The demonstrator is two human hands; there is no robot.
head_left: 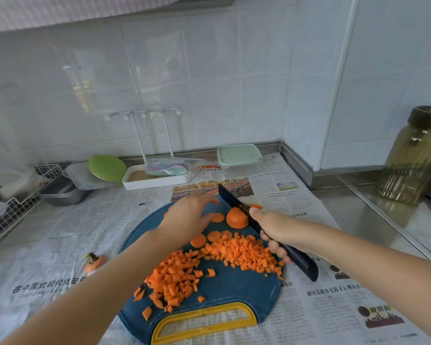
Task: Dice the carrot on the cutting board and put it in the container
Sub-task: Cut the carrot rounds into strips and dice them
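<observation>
A: Carrot [235, 219]: what crowds it?
B: It lies on the blue cutting board [229, 287], which sits on newspaper [60, 232] spread over the counter. The knife [230, 196] stands edge-down on a leaning stack of rounds at the board's far side. The right hand [275, 230] is wrapped round the knife's dark handle. The left hand [187, 215] lies just left of the stack, fingers stretched out and holding nothing, and hides part of the board.
A: And the container?
B: The container [239, 159], clear with a pale green lid on it, stands beyond the board by the wall, well apart from the carrot. Left of it are a white rack tray [157, 179], a green lid [107, 168], metal trays [62, 191] and a wire basket [13, 212]. A brownish jar [418, 155] stands far right.
A: How does the carrot look?
B: Bright orange, mostly small cubes strewn across the board's middle.
A: Counts?
B: One stack under the blade, at least four loose rounds, two heaps of dice that run together, and one carrot top [93, 262] on the newspaper left of the board. One knife, one container.
</observation>
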